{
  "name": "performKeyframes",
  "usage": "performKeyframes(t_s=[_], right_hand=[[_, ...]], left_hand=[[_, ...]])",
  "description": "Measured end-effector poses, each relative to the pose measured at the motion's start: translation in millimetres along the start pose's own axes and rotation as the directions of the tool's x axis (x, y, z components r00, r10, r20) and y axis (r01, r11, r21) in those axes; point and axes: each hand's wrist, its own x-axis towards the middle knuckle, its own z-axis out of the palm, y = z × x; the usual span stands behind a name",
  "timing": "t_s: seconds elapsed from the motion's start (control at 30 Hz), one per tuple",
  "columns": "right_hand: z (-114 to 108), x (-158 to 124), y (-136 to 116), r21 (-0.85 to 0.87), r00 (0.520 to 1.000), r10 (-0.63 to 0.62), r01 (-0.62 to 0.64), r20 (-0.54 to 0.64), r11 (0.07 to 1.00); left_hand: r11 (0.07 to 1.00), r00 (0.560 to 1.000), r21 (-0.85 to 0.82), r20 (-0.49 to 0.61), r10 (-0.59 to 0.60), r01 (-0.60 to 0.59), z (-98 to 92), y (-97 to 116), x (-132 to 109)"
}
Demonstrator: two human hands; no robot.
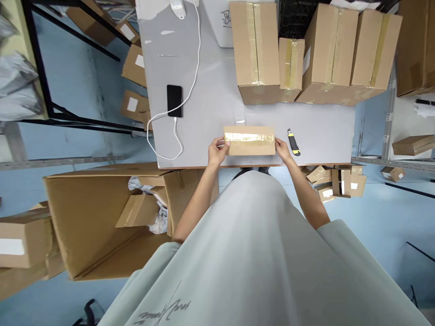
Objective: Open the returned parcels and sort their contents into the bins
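Blue floor [384,231] spreads all round the grey surface [210,81], whose near edge runs just in front of the person's pale shirt [258,253]. At lower left a big carton [91,213] stands open; inside it are a brown box [137,210] and some crumpled plastic [159,222]. More cartons [134,67] sit on the floor past the surface's left edge, and a cluster of small ones [341,182] lies to the right, below the near edge.

Along the far right part of the surface stand four taped boxes in a row: a tall one [243,50] at the left, a narrow one [297,56] next to it, then two wide ones [319,40] [390,36]. Behind them show a white bin [222,31] and a black crate [295,18].

The long box [249,147] is at the near edge, between both hands, its upper face crossed by shiny tape [249,137]. Whether it rests flat or is slightly raised is hard to tell. The left hand [217,151] pinches its left end, thumb on the face; the right hand [282,148] pinches the right end with the fingertips.

A black phone [173,97] lies at the left, a white cable [198,45] plugged into it and looped across it. A yellow-and-black cutter [294,142] lies just right of the right hand. A white adapter [178,8] sits at the far edge.
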Motion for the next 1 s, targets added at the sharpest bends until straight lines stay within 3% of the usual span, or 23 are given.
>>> performKeyframes(t_s=[0.17, 0.27, 0.47, 0.67, 0.8, 0.9, 1.0], right_hand=[[-38, -15, 27, -0.238, 0.942, 0.046, -0.131, -0.333, 0.962], [-52, -17, 40, -0.343, 0.910, 0.068, -0.222, -0.408, 0.913], [-53, -10, 53, -0.388, 0.918, 0.120, -0.275, -0.377, 0.880], [-60, -11, 43, -0.323, 0.921, 0.109, -0.239, -0.374, 0.916], [-68, -21, 19, -0.115, 0.953, 0.039, -0.077, -0.300, 0.990], [-69, -35, -11, 0.069, 0.977, -0.005, 0.020, -0.215, 0.997], [-60, -49, -49, 0.094, 0.991, -0.102, 0.110, -0.086, 0.989]], left_hand=[[0.999, 1.000, 0.043, -0.015, 0.009, -0.008, 3.9, 8, -1], [0.998, 1.000, 0.070, -0.016, 0.013, -0.012, 2.4, 10, -2], [0.995, 0.999, 0.098, -0.038, 0.015, -0.011, 2.6, 12, -6], [0.999, 0.997, 0.052, -0.073, 0.020, -0.016, 7.2, 11, -15], [1.000, 0.997, -0.015, -0.071, 0.007, -0.009, 7.5, 11, -19], [0.998, 1.000, -0.056, -0.028, 0.001, -0.002, 2.7, 11, -20], [0.996, 0.998, -0.077, 0.041, 0.040, -0.037, -4.6, 9, -18]])
